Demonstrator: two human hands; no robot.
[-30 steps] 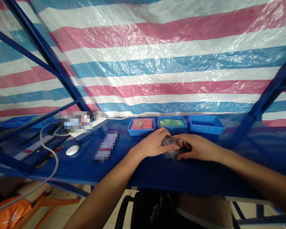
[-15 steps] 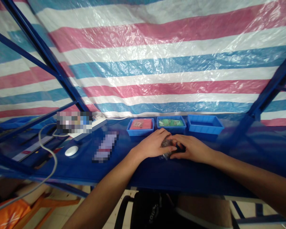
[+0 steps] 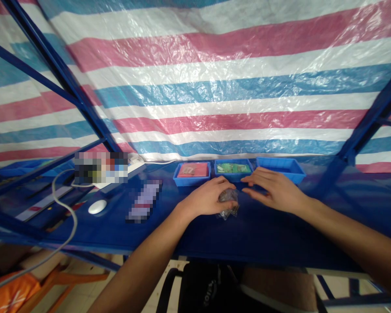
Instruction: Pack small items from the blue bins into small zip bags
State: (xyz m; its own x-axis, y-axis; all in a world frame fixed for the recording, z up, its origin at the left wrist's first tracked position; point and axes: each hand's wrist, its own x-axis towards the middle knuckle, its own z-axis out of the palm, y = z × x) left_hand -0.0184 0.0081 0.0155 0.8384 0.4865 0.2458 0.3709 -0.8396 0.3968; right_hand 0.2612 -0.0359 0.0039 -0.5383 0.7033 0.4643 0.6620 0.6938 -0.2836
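Note:
My left hand (image 3: 211,196) is closed around a crumpled clear plastic bag (image 3: 228,203) on the blue table; small dark contents show through, too indistinct to name. To its right, my right hand (image 3: 275,190) is apart from the bag, fingers spread with nothing visible between them. It hovers in front of a blue bin (image 3: 282,167) with nothing visible inside. Behind my left hand stand two more blue bins: one bin (image 3: 191,180) holds a red packet (image 3: 192,169), the other bin (image 3: 233,176) holds green packets (image 3: 233,168).
On the left of the blue table (image 3: 263,243) lie a white mouse (image 3: 97,206), a blurred-out flat item (image 3: 144,201) and a pale cable (image 3: 75,221). Blue metal posts (image 3: 61,78) frame a striped plastic sheet (image 3: 228,87). Another person's orange clothing (image 3: 14,293) shows at lower left.
My right hand has come off the plastic bag and moved right and slightly back, its fingers opening. My left hand stays on the bag, which is now more exposed.

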